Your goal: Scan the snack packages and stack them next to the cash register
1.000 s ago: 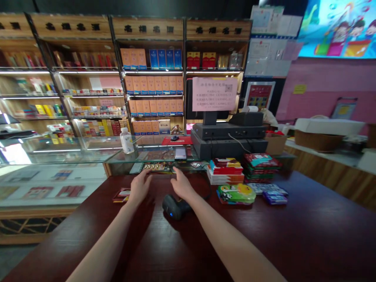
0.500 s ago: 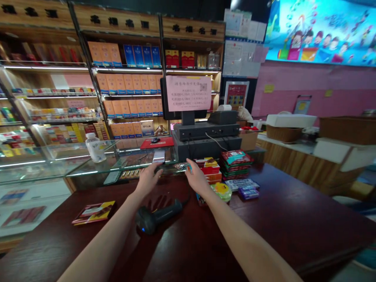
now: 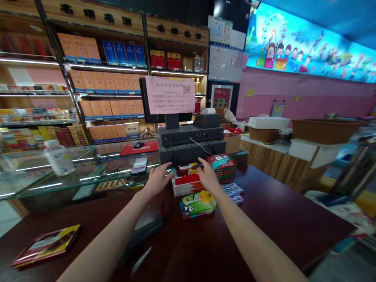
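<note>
My left hand [image 3: 158, 178] reaches forward over the dark counter with its fingers apart. Its fingertips are at the left side of a stack of red and white packets [image 3: 186, 184]; contact is unclear. A small silvery spot shows at those fingertips, too small to name. On the stack's other side is my right hand [image 3: 208, 175], index finger stretched out, partly covering the packets. Just in front of the stack lies a green packet with a panda and a yellow duck [image 3: 195, 203]. Beneath my left forearm, a dark barcode scanner [image 3: 148, 231] is partly hidden.
A cash register [image 3: 190, 137] with a screen behind a pink notice stands at the back. Red-brown packets [image 3: 223, 162] and bluish packets [image 3: 233, 192] lie on the right. A flat chocolate packet [image 3: 47, 244] and a plastic bottle [image 3: 58, 158] are on the left.
The view has turned to the right. Both hands have moved from the stack's left to either side of it. My left forearm now covers part of the scanner.
</note>
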Demonstrator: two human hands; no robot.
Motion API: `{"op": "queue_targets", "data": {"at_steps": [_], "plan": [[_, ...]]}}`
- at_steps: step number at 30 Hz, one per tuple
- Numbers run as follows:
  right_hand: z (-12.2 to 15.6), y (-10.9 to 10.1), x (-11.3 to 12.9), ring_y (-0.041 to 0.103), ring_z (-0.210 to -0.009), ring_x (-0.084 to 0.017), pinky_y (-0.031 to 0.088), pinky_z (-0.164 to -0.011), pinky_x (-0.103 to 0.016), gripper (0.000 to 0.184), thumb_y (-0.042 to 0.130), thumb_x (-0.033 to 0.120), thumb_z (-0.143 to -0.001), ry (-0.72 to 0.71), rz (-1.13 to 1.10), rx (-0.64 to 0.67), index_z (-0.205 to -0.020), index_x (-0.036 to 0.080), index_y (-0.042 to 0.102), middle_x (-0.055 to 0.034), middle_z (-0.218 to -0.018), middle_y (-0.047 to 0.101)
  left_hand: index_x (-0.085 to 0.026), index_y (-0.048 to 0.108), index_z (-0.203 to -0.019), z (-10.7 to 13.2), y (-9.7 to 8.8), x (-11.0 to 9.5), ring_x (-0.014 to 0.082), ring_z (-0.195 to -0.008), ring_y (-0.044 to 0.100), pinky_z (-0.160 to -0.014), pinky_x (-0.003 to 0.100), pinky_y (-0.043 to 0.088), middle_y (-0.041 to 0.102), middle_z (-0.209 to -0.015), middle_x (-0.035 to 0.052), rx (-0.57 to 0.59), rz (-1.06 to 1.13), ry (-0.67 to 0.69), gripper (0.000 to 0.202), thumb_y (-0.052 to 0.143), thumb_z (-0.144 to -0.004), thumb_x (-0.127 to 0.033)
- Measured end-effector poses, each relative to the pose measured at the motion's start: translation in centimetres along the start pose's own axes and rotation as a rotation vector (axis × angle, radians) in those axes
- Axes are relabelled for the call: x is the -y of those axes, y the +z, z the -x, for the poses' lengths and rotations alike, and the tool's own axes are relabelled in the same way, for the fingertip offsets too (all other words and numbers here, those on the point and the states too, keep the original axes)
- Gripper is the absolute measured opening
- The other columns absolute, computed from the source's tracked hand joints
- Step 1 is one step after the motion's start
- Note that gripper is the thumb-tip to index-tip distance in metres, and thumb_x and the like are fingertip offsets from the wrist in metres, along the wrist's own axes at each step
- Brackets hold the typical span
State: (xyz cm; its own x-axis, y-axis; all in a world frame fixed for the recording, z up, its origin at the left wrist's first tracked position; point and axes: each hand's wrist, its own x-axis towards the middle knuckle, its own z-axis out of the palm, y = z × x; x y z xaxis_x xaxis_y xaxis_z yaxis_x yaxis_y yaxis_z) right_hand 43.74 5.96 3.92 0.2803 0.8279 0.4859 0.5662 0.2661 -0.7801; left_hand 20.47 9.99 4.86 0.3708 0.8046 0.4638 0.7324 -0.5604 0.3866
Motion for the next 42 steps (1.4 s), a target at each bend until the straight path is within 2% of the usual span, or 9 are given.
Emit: {"op": "queue_targets", "data": {"at_steps": [9,13,17,22,28,30,34,37,42], "plan": [[-0.8,0.0,-3.2,0.048,-0.14,-0.025,0.033,-0.119,-0.045,0.056,0.053,0.027,-0.089,0.093,-0.001,0.03,-0.144,0.016,0.051,-0.0132,-0.149,0.054,-0.026,0.048,-0.141,-1.6,2.6,-0.5,0.0286,-0.117,0.065,-0.106,0.048,0.044,0.068,-0.131,0.0088,0.083,0.061,0.002,0.058,0.061,-0.087,-0.043],[-0.5,0.5,-4.1,0.052,-0.137,-0.024,0.037,-0.116,-0.043,0.06,0.051,0.025,-0.091,0.11,-0.08,0.076,-0.149,0.015,0.043,-0.0159,-0.147,0.055,-0.029,0.049,-0.139,-1.9,3.2,-0.3,0.0278,-0.118,0.066,-0.107,0.047,0.045,0.067,-0.134,0.0073,0.075,0.151,-0.018,0.058,0.066,-0.083,-0.037],[0.0,0.7,-4.5,0.053,-0.136,-0.023,0.036,-0.116,-0.043,0.06,0.05,0.024,-0.091,0.068,-0.098,0.08,-0.15,0.012,0.042,-0.0181,-0.145,0.057,-0.028,0.05,-0.137,-2.0,3.4,0.0,0.0266,-0.12,0.065,-0.105,0.045,0.047,0.065,-0.136,0.0091,0.068,0.224,-0.028,0.058,0.068,-0.082,-0.032],[0.7,0.9,-4.0,0.054,-0.135,-0.022,0.036,-0.117,-0.044,0.057,0.05,0.022,-0.089,0.041,-0.073,0.027,-0.146,0.016,0.047,-0.0149,-0.144,0.058,-0.025,0.049,-0.137,-1.8,3.2,0.2,0.0256,-0.122,0.064,-0.104,0.042,0.049,0.065,-0.135,0.0107,0.067,0.264,-0.029,0.059,0.069,-0.082,-0.029],[1.6,1.3,-2.6,0.053,-0.135,-0.023,0.036,-0.117,-0.045,0.059,0.048,0.021,-0.089,0.014,-0.051,0.015,-0.148,0.017,0.045,-0.0145,-0.145,0.057,-0.025,0.048,-0.137,-0.9,2.0,0.6,0.0258,-0.124,0.063,-0.106,0.045,0.049,0.066,-0.135,0.0116,0.068,0.309,-0.02,0.06,0.069,-0.081,-0.027],[2.0,1.6,-1.9,0.049,-0.139,-0.023,0.035,-0.118,-0.045,0.06,0.048,0.021,-0.088,-0.002,-0.018,0.021,-0.148,0.015,0.045,-0.0145,-0.146,0.056,-0.025,0.048,-0.137,-0.3,1.3,1.0,0.0254,-0.125,0.062,-0.107,0.045,0.048,0.065,-0.135,0.0113,0.068,0.318,-0.019,0.06,0.07,-0.081,-0.027],[3.2,2.4,0.1,0.033,-0.149,-0.029,0.024,-0.122,-0.053,0.059,0.05,0.021,-0.087,-0.044,0.14,0.019,-0.146,0.014,0.049,-0.0137,-0.147,0.055,-0.024,0.047,-0.136,1.2,-0.3,1.8,0.024,-0.128,0.06,-0.109,0.043,0.047,0.065,-0.135,0.0111,0.056,0.357,-0.015,0.062,0.07,-0.079,-0.027],[4.2,3.3,1.6,0.031,-0.149,-0.03,0.016,-0.123,-0.059,0.057,0.049,0.021,-0.088,-0.067,0.188,0.01,-0.146,0.02,0.049,-0.0099,-0.15,0.052,-0.024,0.048,-0.136,2.3,-1.7,2.6,0.0229,-0.129,0.06,-0.11,0.041,0.047,0.066,-0.135,0.0094,0.034,0.394,-0.019,0.061,0.07,-0.079,-0.029],[5.4,5.1,3.6,0.031,-0.149,-0.028,0.019,-0.123,-0.055,0.057,0.049,0.021,-0.089,-0.08,0.122,0.044,-0.146,0.019,0.05,-0.0109,-0.15,0.051,-0.024,0.05,-0.133,4.2,-3.5,4.3,0.0232,-0.129,0.059,-0.112,0.043,0.045,0.064,-0.138,0.0085,0.002,0.47,-0.034,0.06,0.07,-0.077,-0.029]]}}
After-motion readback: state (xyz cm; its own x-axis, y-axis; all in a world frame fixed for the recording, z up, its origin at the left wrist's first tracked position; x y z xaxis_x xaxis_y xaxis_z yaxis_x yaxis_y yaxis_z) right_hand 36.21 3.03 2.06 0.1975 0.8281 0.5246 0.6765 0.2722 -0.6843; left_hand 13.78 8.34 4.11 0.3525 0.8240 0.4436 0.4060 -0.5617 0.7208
